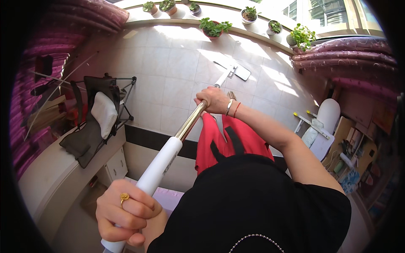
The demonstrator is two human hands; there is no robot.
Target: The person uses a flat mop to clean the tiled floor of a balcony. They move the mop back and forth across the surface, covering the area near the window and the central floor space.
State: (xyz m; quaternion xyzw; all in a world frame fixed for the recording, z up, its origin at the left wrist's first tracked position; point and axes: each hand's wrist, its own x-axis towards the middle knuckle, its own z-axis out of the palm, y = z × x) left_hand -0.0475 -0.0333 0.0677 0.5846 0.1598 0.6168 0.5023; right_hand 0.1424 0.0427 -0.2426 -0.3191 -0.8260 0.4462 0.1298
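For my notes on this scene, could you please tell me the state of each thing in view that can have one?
Left hand: closed around the white grip
Right hand: closed around the metallic pole
Mop head: down at the tiled floor
Folding chair: unfolded, white cushion on it
Right curtain: gathered
Red-potted plant: leafy, upright

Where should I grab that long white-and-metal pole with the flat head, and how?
Probably wrap one hand around its thick, white, tubular handle and the other around the slimmer, shiny metal shaft, coming from the person's side: it slants up that way from its flat, rectangular head. The left hand wraps the handle, the right hand the shaft; that spacing should help steady it.
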